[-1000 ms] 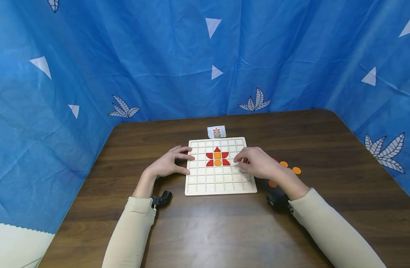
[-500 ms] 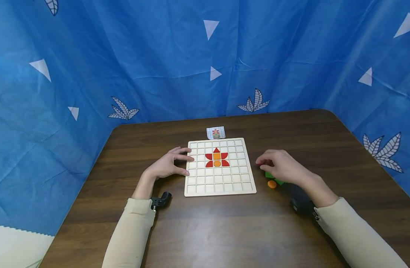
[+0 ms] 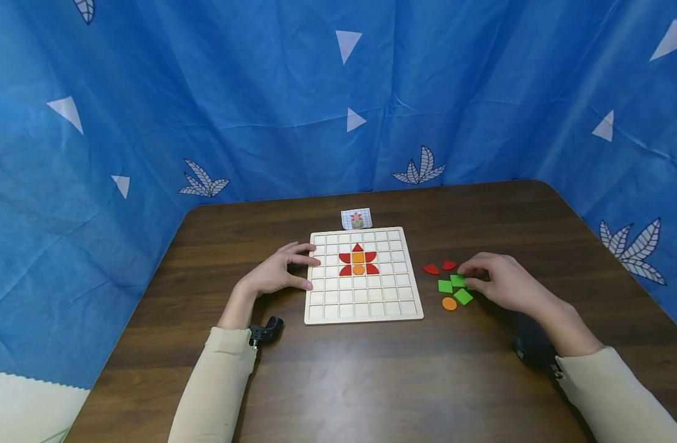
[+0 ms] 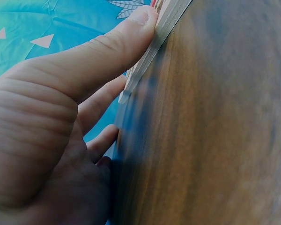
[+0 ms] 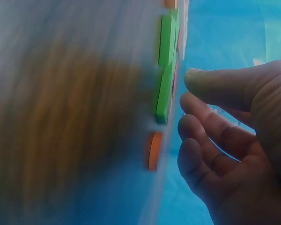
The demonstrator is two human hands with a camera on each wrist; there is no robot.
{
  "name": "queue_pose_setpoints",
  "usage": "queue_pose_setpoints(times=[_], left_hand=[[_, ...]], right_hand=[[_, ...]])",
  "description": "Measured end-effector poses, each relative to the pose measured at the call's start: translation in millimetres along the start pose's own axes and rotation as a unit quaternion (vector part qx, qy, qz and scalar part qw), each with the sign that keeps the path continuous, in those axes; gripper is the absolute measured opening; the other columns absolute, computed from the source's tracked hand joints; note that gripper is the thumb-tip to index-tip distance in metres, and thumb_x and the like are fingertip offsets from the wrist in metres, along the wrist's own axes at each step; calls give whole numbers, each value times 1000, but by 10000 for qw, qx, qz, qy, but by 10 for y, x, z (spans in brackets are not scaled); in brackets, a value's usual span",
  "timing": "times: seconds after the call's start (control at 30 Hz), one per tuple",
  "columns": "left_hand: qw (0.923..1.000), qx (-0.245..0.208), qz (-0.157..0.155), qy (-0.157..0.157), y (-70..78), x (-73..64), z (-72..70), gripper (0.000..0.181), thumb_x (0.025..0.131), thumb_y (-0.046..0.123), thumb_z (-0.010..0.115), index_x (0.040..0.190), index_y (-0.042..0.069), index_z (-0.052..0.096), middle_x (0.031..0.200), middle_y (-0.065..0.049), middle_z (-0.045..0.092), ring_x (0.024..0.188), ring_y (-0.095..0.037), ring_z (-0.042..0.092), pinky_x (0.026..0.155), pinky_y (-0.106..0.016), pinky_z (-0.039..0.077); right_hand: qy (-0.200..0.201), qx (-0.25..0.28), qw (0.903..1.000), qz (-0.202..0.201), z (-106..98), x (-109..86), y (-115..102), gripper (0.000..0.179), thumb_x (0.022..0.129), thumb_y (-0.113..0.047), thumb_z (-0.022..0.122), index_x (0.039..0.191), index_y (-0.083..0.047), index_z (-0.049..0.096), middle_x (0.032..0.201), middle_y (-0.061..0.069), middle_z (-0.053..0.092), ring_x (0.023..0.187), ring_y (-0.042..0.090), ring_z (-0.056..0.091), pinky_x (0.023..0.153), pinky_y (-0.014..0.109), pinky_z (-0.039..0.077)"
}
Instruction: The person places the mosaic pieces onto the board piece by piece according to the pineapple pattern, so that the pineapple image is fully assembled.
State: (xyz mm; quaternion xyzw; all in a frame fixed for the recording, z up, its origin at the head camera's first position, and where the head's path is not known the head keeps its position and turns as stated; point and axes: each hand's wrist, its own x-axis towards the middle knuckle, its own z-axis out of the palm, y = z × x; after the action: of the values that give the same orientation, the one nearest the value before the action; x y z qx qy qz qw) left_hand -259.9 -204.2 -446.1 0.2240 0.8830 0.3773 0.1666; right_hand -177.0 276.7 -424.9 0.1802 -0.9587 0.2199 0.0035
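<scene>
A pale wooden board with a square grid lies flat on the table. Red and orange pieces form a star-like figure in its upper middle. My left hand rests at the board's left edge, fingers spread, with the thumb against the edge in the left wrist view. To the right of the board, my right hand hovers over loose pieces, thumb and fingertips close by a green square tile. In the right wrist view nothing shows between thumb and fingers. Pieces under that hand are partly hidden.
Two red pieces, more green squares and an orange disc lie beside the board. A small pattern card sits behind it. Blue curtain hangs around the back and sides of the dark wooden table.
My right hand has moved right from over the board to the loose pieces, uncovering red and green ones. A red piece it carried half a second ago now lies among them. The left hand has stayed put.
</scene>
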Motion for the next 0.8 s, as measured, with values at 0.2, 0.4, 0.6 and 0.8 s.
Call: queue_pose_setpoints(times=[0.2,0.4,0.6,0.8], left_hand=[[10000,21,-66,16,4,1,1,50,80,29,89,128,23,75,164,0,40,160,-35,6,125,-67,16],[9999,71,-74,20,-1,6,6,50,81,29,89,128,23,74,164,1,40,161,-33,6,125,-66,17],[10000,50,-26,76,-2,1,2,50,80,27,89,128,23,75,163,1,41,160,-34,6,125,-66,16],[10000,40,-9,23,-16,13,14,51,80,29,89,128,23,75,164,0,41,160,-34,7,125,-66,19]], right_hand=[[77,-52,9999,68,-58,-71,115,22,90,-5,76,112,-10,76,111,9,71,86,18,57,69,32,48],[-113,-147,9998,-41,-108,-125,215,22,91,-5,76,112,-8,75,111,10,70,87,18,58,70,34,49],[-290,-211,9993,-66,-126,-135,268,24,88,-4,79,111,-6,74,106,7,68,85,16,54,68,31,47],[-301,-245,9992,20,-126,-108,249,22,88,-4,77,110,-4,74,103,7,70,84,16,58,69,32,51]])
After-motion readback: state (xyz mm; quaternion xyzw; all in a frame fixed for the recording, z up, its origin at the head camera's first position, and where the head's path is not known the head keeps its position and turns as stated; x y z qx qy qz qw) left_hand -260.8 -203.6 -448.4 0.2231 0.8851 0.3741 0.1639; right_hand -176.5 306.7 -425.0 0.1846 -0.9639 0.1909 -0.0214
